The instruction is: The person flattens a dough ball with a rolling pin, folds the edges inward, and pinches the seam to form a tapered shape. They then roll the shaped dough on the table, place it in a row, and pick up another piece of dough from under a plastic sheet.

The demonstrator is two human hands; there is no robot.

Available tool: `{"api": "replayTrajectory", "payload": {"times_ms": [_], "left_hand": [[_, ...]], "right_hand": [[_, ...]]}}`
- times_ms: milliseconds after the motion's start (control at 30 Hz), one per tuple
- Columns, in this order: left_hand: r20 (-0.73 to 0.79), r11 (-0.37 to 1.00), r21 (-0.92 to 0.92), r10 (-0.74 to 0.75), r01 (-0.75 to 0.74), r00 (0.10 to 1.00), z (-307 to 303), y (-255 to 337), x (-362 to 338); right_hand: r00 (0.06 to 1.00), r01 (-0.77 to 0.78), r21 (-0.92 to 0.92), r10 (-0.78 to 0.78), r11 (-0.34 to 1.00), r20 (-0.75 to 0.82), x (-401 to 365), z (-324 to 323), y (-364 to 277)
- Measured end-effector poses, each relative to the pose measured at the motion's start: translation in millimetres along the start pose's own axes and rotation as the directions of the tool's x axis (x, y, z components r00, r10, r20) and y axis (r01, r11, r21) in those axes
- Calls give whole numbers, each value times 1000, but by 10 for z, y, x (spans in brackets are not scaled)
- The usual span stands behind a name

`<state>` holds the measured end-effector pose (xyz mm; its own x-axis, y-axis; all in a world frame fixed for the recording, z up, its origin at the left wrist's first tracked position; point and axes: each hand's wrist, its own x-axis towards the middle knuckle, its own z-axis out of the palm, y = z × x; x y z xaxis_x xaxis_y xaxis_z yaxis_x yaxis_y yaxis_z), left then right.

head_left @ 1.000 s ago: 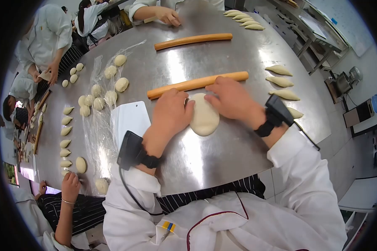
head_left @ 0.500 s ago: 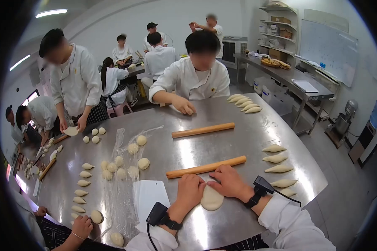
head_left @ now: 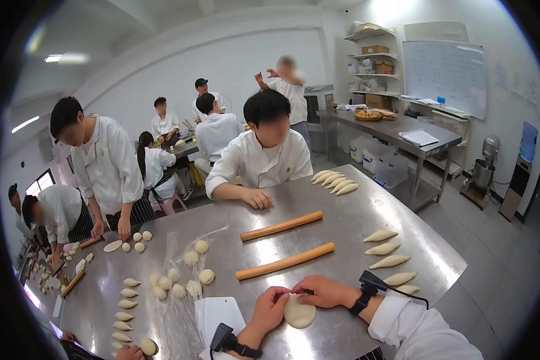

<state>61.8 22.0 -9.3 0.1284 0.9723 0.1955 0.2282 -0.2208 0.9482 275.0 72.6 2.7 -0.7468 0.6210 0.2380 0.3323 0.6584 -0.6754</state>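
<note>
Both hands [head_left: 294, 295] seemingly pinch a flat dough round [head_left: 299, 313] on the steel table [head_left: 354, 228].

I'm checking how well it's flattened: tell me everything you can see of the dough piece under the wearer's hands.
The dough disc is pale cream, smooth, roughly oval and flattened, lying flat on the steel table near its front edge. Fingertips of the left hand and right hand touch its far rim; whether they pinch it is unclear. No filling shows on it.

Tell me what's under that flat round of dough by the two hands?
The dough round lies flat on the steel table; nothing shows between them. The left hand and right hand pinch its top edge, so their fingers hide that rim.
</note>
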Motion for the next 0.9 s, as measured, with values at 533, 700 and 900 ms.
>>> {"api": "replayTrajectory", "payload": {"times_ms": [533, 700, 900], "left_hand": [[101, 992, 128, -36, 23, 994, -73, -49, -21], [153, 962, 261, -118, 75, 981, -119, 194, -56], [137, 936, 349, -103, 50, 985, -217, 605, -215]], "right_hand": [[989, 143, 162, -134, 976, -65, -50, 27, -38], [994, 91, 82, -86, 992, -68, -61, -16, -142], [998, 17, 11, -16, 1000, -60, -137, -193, -579]]}}
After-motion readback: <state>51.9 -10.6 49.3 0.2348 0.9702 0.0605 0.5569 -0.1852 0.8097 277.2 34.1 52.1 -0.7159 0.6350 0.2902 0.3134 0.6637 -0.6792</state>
